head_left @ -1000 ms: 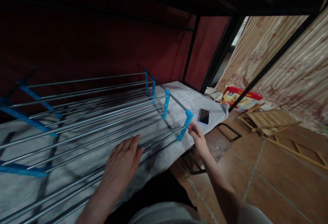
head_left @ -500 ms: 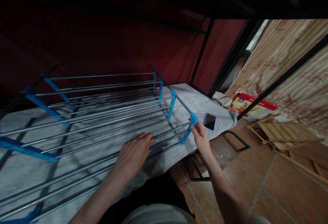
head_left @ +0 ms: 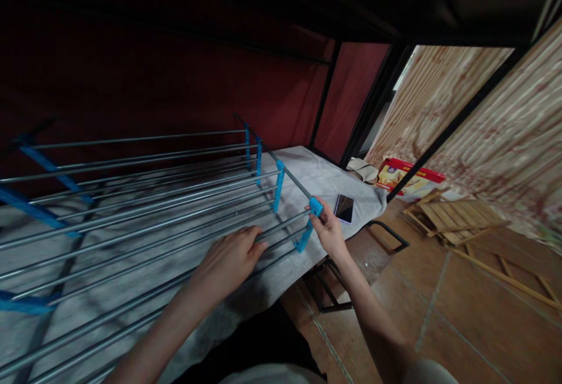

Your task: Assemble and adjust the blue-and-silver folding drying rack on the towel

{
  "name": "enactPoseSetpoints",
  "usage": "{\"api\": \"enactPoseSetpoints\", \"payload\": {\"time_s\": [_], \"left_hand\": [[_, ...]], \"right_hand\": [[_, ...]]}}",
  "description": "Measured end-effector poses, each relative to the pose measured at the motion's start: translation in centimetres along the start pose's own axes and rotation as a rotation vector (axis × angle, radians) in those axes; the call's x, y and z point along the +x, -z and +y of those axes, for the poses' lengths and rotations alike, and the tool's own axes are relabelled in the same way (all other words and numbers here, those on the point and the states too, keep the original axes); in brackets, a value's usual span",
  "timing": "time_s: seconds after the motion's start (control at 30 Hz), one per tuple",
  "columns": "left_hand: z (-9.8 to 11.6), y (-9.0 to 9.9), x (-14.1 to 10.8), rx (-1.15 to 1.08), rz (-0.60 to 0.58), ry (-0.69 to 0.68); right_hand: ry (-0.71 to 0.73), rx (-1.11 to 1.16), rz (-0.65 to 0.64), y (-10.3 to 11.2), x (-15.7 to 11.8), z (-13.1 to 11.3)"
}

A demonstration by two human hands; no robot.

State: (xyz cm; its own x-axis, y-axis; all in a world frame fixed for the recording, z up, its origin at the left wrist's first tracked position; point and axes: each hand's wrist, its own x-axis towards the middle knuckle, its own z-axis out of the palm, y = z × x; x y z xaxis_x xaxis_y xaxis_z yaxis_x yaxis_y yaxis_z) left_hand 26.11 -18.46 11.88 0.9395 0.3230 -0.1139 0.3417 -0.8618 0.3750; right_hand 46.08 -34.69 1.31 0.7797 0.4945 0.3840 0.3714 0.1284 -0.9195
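Observation:
A rack of grey metal tubes (head_left: 175, 198) joined by blue plastic brackets (head_left: 278, 187) lies across a grey cloth-covered surface (head_left: 322, 174). Over the front tubes, near their right end, rests my left hand (head_left: 232, 258), its fingers curled round a tube. At the front right corner, my right hand (head_left: 325, 229) is closed on the end bracket (head_left: 315, 205), thumb on the near side and fingers partly behind it. A long end bar (head_left: 294, 182) runs from that bracket to the back.
A dark phone (head_left: 344, 208) lies on the cloth right of my right hand. Beyond are a red and yellow box (head_left: 410, 179), a folded wooden item (head_left: 461, 220) on the tiled floor, and black frame posts (head_left: 325, 94). A black metal stool (head_left: 327, 290) stands below the front edge.
The view has turned right, so the rack and both hands appear farther left. My left thumb now sticks out more from the tube. My right hand is still on the corner bracket.

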Motion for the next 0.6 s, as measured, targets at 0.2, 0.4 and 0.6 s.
{"api": "enactPoseSetpoints", "payload": {"time_s": [0.2, 0.4, 0.6], "left_hand": [[4.4, -2.5, 6.7, -0.184, 0.059, -0.158], [6.4, -4.8, 9.7, -0.159, 0.138, -0.125], [6.9, -4.8, 8.8, -0.029, 0.174, -0.090]], "right_hand": [[0.027, -0.028, -0.014, 0.1, 0.1, 0.3], [0.068, -0.092, -0.061, 0.6, 0.1, 0.6], [0.071, -0.109, -0.034, 0.6, 0.0, 0.7]]}}
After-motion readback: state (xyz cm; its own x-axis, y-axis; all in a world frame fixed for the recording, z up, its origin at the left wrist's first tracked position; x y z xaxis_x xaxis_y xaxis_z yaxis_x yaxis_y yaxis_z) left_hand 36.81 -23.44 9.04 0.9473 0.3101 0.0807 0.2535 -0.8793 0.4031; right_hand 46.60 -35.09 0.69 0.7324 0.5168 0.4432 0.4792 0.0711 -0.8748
